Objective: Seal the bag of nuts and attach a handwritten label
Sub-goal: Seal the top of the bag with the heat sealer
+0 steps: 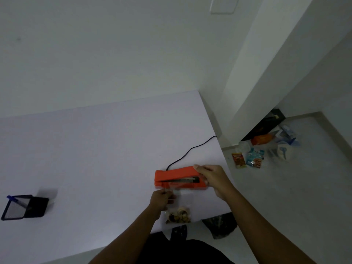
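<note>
An orange heat sealer (177, 178) lies on the white table (91, 149) near its right edge, its jaw slightly raised. A clear bag of nuts (179, 210) lies in front of it, nuts at the near end, its open top tucked into the sealer's jaw. My left hand (162, 200) pinches the bag's left edge just below the jaw. My right hand (211, 178) grips the right end of the sealer's lid.
A black cord (192, 150) runs from the sealer off the table's right edge. A black mesh holder (24, 206) with a blue pen stands at the left. Snack packets (253, 159) and boxes lie on the floor to the right.
</note>
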